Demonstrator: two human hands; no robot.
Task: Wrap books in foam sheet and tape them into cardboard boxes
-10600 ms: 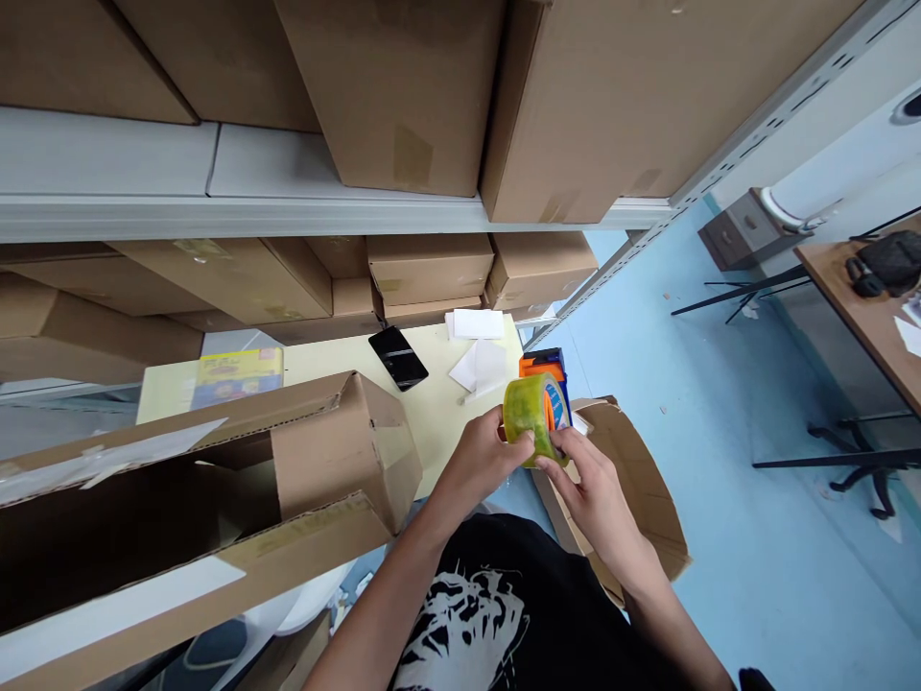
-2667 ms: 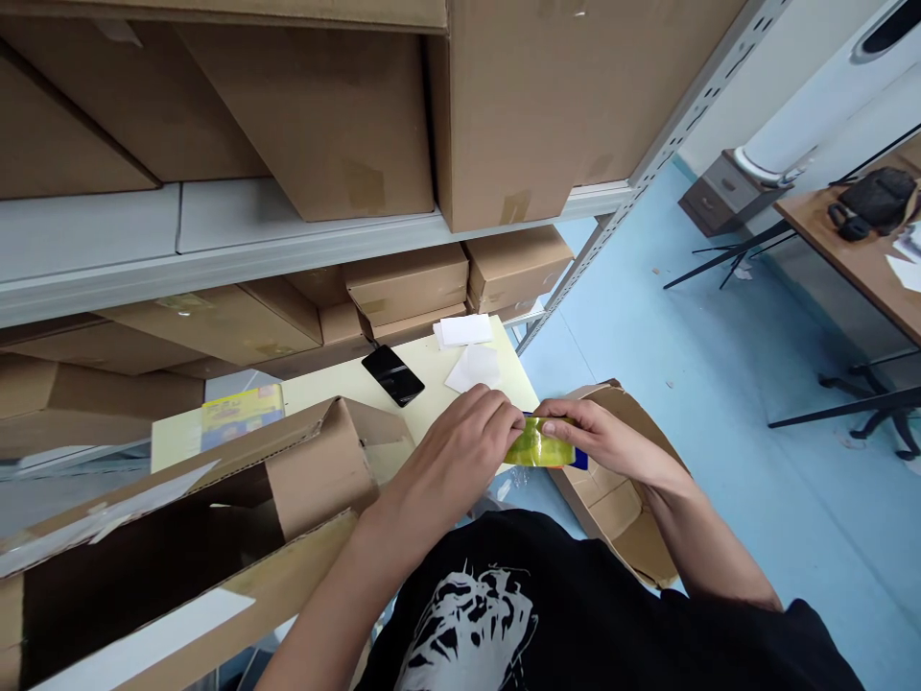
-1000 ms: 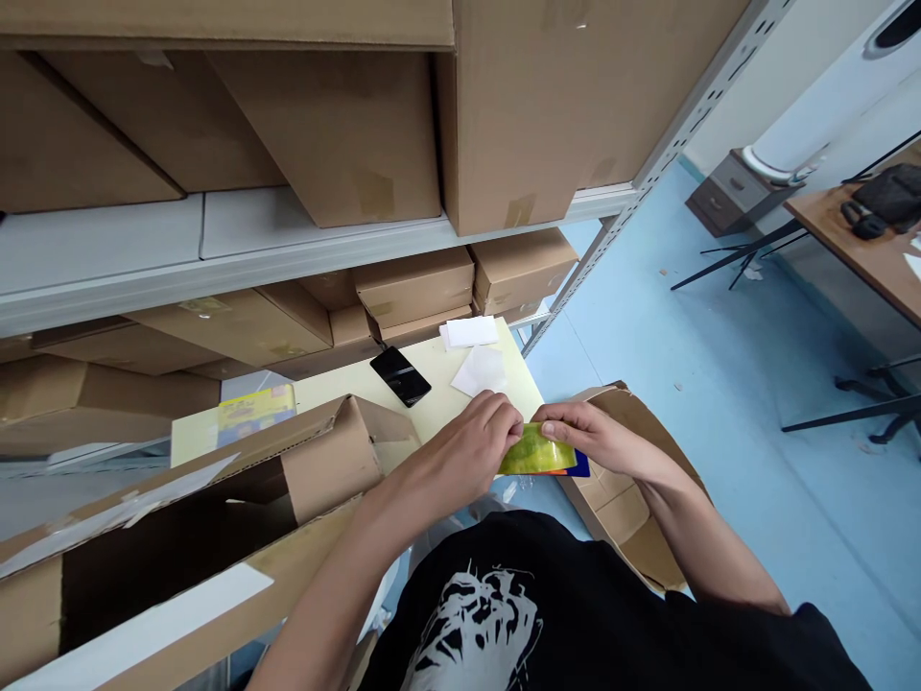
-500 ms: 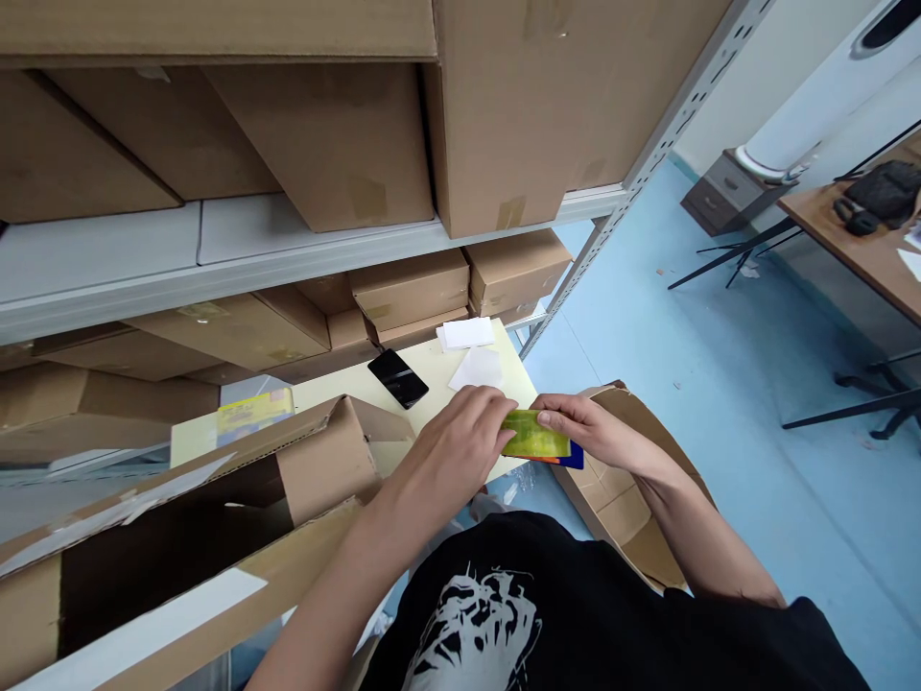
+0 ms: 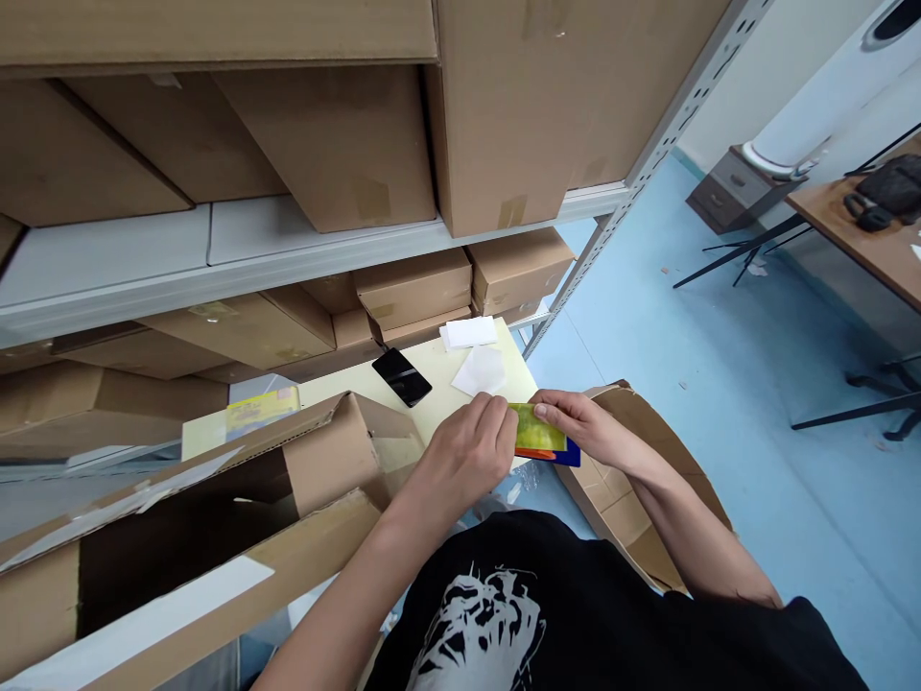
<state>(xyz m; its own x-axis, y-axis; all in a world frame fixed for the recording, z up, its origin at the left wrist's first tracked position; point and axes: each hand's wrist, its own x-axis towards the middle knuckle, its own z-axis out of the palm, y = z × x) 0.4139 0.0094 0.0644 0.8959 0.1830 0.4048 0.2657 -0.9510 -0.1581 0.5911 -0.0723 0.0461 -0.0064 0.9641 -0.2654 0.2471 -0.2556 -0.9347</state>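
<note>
Blue-orange tape dispenser (image 5: 565, 455) now off desk (image 5: 432, 393), in R hand (image 5: 579, 427) w/ tape roll (image 5: 536, 429).

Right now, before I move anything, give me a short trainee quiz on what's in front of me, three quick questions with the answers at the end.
1. True or false: the black smartphone lies apart from the white paper sheet.
2. Which colours show along the lower edge of the yellow-green tape in the right hand? A: red and green. B: blue and orange. C: black and white.
3. Fill in the blank: the metal shelving holds brown ____ boxes.

Key: 1 true; 2 B; 3 cardboard.
</note>
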